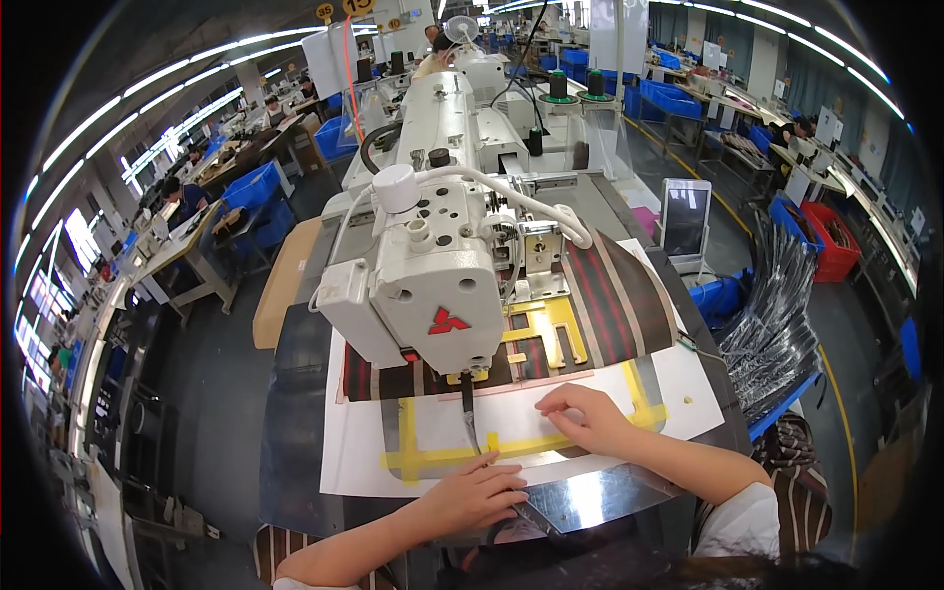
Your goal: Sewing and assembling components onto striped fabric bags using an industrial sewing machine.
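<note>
A white industrial sewing machine head (433, 285) stands over a striped brown fabric panel (629, 305) with red and pale stripes. A narrow dark strip (469, 408) runs from below the machine head down toward me. My left hand (476, 495) lies across this strip near the front edge, fingers together and bent over it. To its right, my right hand (587, 421) hovers over the white sheet (354, 442), fingers loosely bent and apart, with nothing visible in them. Yellow tape (531, 444) frames part of the sheet. A yellow metal clamp plate (556, 332) presses on the fabric.
A phone-like device (685, 218) stands right of the machine. Beside it hang bundled dark glossy strips (777, 315). A shiny metal plate (590, 497) covers the front edge. Thread cones (559, 87), blue bins (674, 98), a red bin (829, 241) and other people's workstations lie beyond.
</note>
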`<state>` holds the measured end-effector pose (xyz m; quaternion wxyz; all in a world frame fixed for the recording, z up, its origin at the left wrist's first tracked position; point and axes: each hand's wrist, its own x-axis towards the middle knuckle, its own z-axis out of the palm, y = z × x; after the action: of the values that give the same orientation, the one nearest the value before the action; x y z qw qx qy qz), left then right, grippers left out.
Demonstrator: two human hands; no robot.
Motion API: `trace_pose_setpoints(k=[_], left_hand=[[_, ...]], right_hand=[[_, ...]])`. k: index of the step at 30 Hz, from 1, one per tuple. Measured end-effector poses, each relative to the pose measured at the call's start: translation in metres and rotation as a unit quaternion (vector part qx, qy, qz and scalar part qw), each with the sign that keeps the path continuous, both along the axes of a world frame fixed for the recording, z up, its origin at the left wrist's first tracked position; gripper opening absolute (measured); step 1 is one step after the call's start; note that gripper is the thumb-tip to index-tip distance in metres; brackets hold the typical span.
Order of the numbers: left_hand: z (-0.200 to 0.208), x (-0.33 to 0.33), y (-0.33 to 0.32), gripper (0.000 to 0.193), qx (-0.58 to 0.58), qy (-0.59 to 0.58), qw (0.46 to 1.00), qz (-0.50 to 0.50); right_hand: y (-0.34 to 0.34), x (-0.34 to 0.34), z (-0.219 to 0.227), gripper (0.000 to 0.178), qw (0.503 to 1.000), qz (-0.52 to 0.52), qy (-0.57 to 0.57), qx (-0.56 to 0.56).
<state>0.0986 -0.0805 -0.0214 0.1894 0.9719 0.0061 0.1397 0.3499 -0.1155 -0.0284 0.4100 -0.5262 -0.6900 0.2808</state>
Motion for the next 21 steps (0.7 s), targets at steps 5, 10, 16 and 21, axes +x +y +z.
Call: trace_pose_setpoints(k=[5, 10, 16, 21], left_hand=[[-0.003, 0.007, 0.013, 0.017, 0.087, 0.067, 0.994, -0.028], [0.035, -0.021, 0.024, 0.013, 0.073, 0.054, 0.992, 0.082], [0.068, -0.112, 0.028, 0.027, -0.039, 0.193, 0.953, 0.230], [0.067, -0.075, -0.001, 0.046, -0.130, 0.188, 0.959, 0.165]], right_hand=[[-0.040, -0.017, 0.012, 0.046, 0.946, 0.167, 0.056, -0.273], [-0.082, -0.027, 0.037, 0.057, 0.904, 0.245, -0.079, -0.341], [-0.061, 0.027, 0.092, 0.032, 0.911, 0.163, -0.178, -0.334], [-0.046, 0.052, 0.088, 0.033, 0.872, 0.182, -0.199, -0.409]])
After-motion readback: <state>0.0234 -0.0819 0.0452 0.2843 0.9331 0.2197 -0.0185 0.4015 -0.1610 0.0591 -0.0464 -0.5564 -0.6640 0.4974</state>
